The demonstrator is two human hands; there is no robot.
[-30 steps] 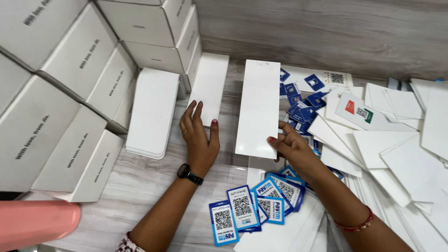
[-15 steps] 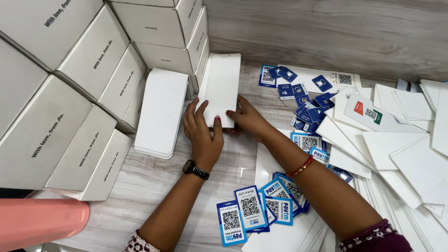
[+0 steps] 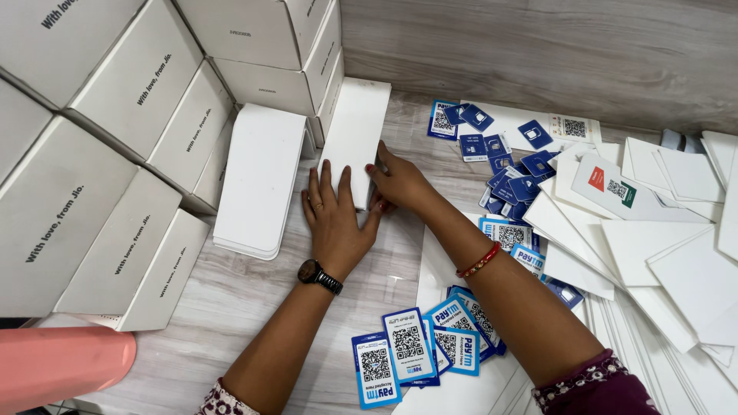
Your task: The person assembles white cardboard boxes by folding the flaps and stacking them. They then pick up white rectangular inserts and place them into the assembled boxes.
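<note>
Step in hand, as I read it: squaring up a tall white stack of sheets (image 3: pixel 355 138) against the wall of white boxes (image 3: pixel 261 46). Left hand (image 3: pixel 336 223) lies flat, fingers spread, palm down, fingertips on the near end of that stack, the rest on the wood-grain floor (image 3: pixel 231 307). Right hand (image 3: pixel 400 184) is loosely curled, fingers pressing the stack's near right edge and corner (nothing pinched or lifted by either hand). The stack lies lengthwise, far end touching the boxes, just right of a second, wider white stack (image 3: pixel 260 180). Next move probably calls for both hands pushing evenly so the sheets stay aligned and don't fan out. Blue code stickers (image 3: pixel 419 350) lie by the right forearm, more stickers (image 3: pixel 500 146) and loose white cards (image 3: pixel 661 261) to the right.
</note>
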